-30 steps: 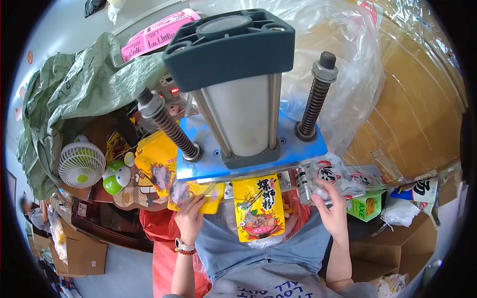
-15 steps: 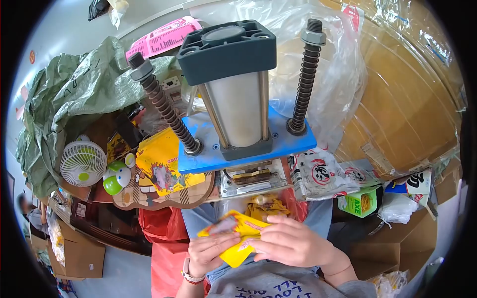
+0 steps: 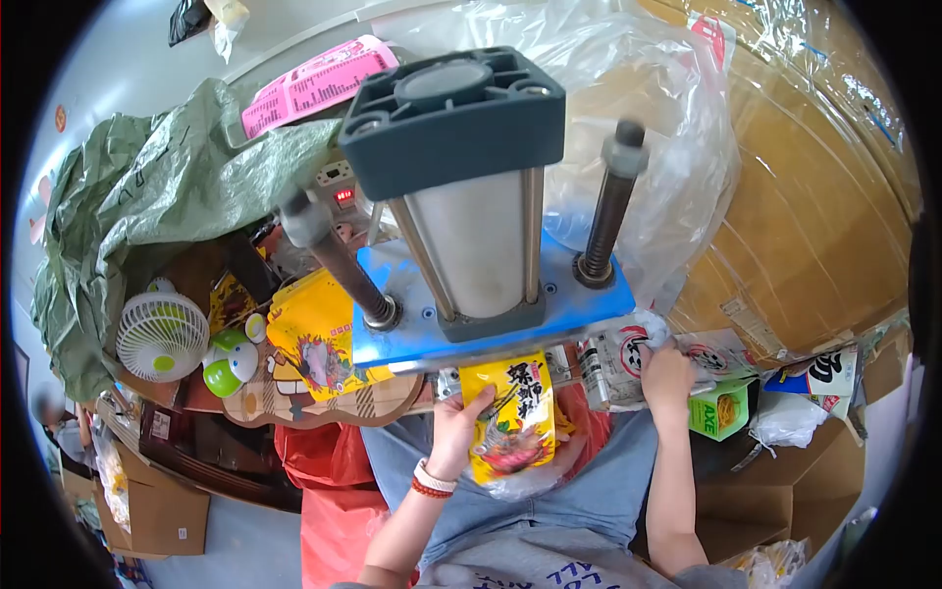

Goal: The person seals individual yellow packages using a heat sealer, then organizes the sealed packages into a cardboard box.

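Pinched by its upper left edge in left hand (image 3: 453,432): yellow packet (image 3: 512,427), long axis running from blue plate (image 3: 579,302) toward lap (image 3: 603,476). Farther off, to packet's right: right hand (image 3: 669,381) at white bags (image 3: 610,368), grip impossible to tell.

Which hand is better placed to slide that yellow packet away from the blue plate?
Probably the left hand: its fingers are on the edge of the yellow packet, while the right hand is over at the white package.
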### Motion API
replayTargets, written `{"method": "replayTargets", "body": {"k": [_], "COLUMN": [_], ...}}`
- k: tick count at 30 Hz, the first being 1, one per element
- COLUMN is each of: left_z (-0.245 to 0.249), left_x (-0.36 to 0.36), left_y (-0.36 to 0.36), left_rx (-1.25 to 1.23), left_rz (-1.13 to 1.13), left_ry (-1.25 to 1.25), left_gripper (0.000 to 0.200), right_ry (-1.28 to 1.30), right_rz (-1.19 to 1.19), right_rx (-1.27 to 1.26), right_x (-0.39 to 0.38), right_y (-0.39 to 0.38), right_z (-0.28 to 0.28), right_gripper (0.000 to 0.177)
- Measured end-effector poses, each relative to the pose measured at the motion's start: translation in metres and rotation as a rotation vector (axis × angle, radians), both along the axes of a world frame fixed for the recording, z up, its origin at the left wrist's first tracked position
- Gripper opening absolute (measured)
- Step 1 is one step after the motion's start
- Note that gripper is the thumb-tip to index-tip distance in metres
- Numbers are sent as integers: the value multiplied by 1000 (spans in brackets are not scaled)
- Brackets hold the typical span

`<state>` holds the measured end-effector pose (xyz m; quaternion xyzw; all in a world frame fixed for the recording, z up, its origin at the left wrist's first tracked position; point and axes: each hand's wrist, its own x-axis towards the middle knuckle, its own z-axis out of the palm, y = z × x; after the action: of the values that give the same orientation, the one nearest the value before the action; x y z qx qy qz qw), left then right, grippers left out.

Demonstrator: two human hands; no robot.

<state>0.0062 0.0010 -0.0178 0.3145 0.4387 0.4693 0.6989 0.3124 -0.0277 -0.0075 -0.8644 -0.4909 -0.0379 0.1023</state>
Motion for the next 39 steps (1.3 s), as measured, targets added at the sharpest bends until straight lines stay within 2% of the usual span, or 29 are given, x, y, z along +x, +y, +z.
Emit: {"method": "replayTargets", "body": {"k": [3, 4, 5, 7, 8, 9, 10, 11, 12, 14, 15, 16, 17, 18, 20, 21, 23, 24, 25, 26, 27, 29, 30, 32, 33, 35, 36, 37, 39], "left_z": [14, 15, 18, -6, 16, 20, 15, 12, -2, -31, -28, -31, -34, -37, 0, 8, -3, -10, -15, -17, -21, -30, -12, -12, -9, 2, 5, 14, 49], "left_x": [-8, -27, -45, -83, -95, -107, -116, -120, -124, -126, -123, -125, -130, -135, -128, -124, -120, -118, -117, -117, -122, -135, -130, -141, -140, -129, -121, -109, -76], "left_y": [2, 9, 16, 45, 60, 80, 100, 106, 112, 117, 110, 108, 103, 99, 62, 46, 21, 10, 2, -2, -2, -7, -10, -11, -13, -26, -33, -42, -66], "left_rx": [-26, -42, -20, 275, 356, 609, 862, 747, 740, 785, 714, 716, 740, 757, 766, 758, 746, 780, 817, 914, 927, 963, 1013, 1009, 1014, 806, 820, 867, 958], "left_rz": [-59, -187, -142, 188, 355, 450, 534, 329, 334, 286, 220, 210, 293, 375, 408, 317, 55, -16, -86, 2, -2, -52, 0, -33, 19, 95, 169, 180, 191], "left_ry": [60, 224, 402, 398, 971, 1275, 1572, 1725, 1723, 1949, 1949, 1945, 1784, 1622, 1659, 1714, 1815, 1827, 1838, 1775, 1770, 1510, 1516, 1479, 1474, 1272, 1128, 1098, 1114], "left_gripper": [28, 32, 33, 30, 32, 40, 51, 67, 67, 70, 66, 66, 65, 64, 66, 68, 77, 77, 77, 64, 64, 59, 54, 50, 43, 37, 32, 35, 39], "right_ry": [7, 55, 101, 168, 211, 215, 183, 147, 143, 156, 150, 320, 488, 524, 436, 346, 218, 213, 242, 265, 261, 165, 157, 266, 383, 689, 731, 698, 542], "right_rz": [-2, -16, -26, -2, -27, -15, 95, 202, 208, 409, 402, 372, 342, 287, 207, 130, 101, 50, 55, 63, 134, 318, 308, 246, 236, 293, 367, 525, 697], "right_rx": [53, 84, 112, 157, 141, 149, 108, 63, 61, 21, 27, 152, 272, 230, 285, 346, 184, 61, 58, 62, 76, 41, 42, 265, 389, 543, 553, 683, 687], "right_x": [-2, -8, -12, -17, -21, -24, -25, -25, -26, -28, -28, -31, -33, -33, -31, -28, 1, 1, -1, -10, -18, -23, -23, -23, -27, -43, -61, -78, -100], "right_y": [44, 57, 65, 68, 61, 54, 45, 36, 26, 5, -2, -12, -22, -28, -31, -35, -8, 11, 26, 39, 43, 39, 29, 2, -15, -47, -68, -81, -104], "right_z": [-15, -14, -15, -20, -13, -16, -21, -22, -17, 4, 16, 26, 36, 48, 49, 49, 4, -2, -2, 6, 6, -2, -1, 15, 32, 63, 91, 110, 124], "right_gripper": [43, 42, 41, 39, 41, 41, 38, 36, 36, 28, 28, 28, 30, 39, 42, 44, 51, 53, 55, 56, 57, 59, 59, 52, 41, 32, 27, 22, 27]}}
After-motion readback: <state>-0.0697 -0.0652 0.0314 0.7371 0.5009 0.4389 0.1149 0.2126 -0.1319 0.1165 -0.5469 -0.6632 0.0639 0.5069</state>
